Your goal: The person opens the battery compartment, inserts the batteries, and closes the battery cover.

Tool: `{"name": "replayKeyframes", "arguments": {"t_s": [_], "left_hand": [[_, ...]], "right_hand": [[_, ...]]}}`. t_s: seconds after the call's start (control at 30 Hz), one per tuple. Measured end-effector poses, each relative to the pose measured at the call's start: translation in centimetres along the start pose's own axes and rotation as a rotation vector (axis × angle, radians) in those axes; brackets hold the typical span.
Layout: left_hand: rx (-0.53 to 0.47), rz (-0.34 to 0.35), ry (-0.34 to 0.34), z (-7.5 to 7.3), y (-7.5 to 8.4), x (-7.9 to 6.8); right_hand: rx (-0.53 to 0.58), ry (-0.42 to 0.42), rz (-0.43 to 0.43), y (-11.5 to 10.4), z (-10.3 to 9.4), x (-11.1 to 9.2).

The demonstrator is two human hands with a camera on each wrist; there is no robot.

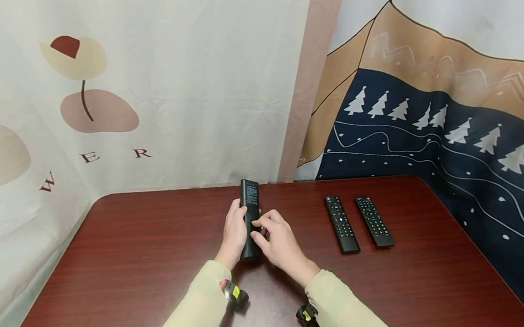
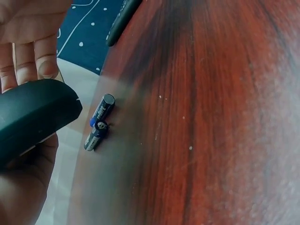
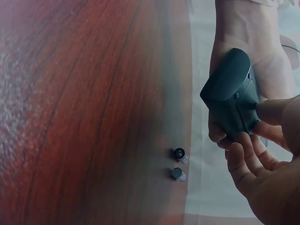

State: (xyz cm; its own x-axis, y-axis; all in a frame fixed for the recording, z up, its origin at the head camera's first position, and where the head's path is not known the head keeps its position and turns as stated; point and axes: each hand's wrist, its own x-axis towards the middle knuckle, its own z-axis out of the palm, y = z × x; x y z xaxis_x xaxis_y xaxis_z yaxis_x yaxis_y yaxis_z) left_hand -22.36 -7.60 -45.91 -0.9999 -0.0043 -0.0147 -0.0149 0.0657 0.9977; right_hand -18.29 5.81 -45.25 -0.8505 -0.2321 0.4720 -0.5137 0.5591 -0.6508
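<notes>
A black remote control (image 1: 250, 198), its printed label facing up, is held over the middle of the table by my left hand (image 1: 235, 233), which grips its left side. My right hand (image 1: 280, 242) pinches at the remote's right side around mid-length, thumb and index finger on it. The right wrist view shows that thumb against the remote's casing (image 3: 229, 84) and the fingertips close by, at its edge. Two small batteries lie side by side on the table beyond the remote: one battery (image 2: 103, 108) and another battery (image 2: 95, 136). The head view hides both behind the hands and remote.
Right of the hands, two more black remotes lie buttons up: a nearer remote (image 1: 342, 224) and a farther remote (image 1: 374, 221). The reddish-brown table (image 1: 148, 256) ends at printed curtains behind and to the right. Each sleeve cuff carries a small wrist camera (image 1: 307, 315).
</notes>
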Motion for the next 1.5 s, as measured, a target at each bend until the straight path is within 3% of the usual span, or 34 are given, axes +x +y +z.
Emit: {"name": "replayKeyframes", "arguments": {"t_s": [0.5, 1.0, 1.5], "left_hand": [[0.041, -0.046, 0.003, -1.0, -0.2, -0.4], [0.056, -0.093, 0.050, -2.0, -0.2, -0.1], [0.196, -0.066, 0.068, -3.7, 0.2, 0.0]], "right_hand": [[-0.008, -0.088, -0.030, 0.4, -0.4, -0.3], [-0.027, -0.067, -0.023, 1.7, -1.7, -0.4], [-0.098, -0.050, 0.055, 3.1, -3.9, -0.6]]}}
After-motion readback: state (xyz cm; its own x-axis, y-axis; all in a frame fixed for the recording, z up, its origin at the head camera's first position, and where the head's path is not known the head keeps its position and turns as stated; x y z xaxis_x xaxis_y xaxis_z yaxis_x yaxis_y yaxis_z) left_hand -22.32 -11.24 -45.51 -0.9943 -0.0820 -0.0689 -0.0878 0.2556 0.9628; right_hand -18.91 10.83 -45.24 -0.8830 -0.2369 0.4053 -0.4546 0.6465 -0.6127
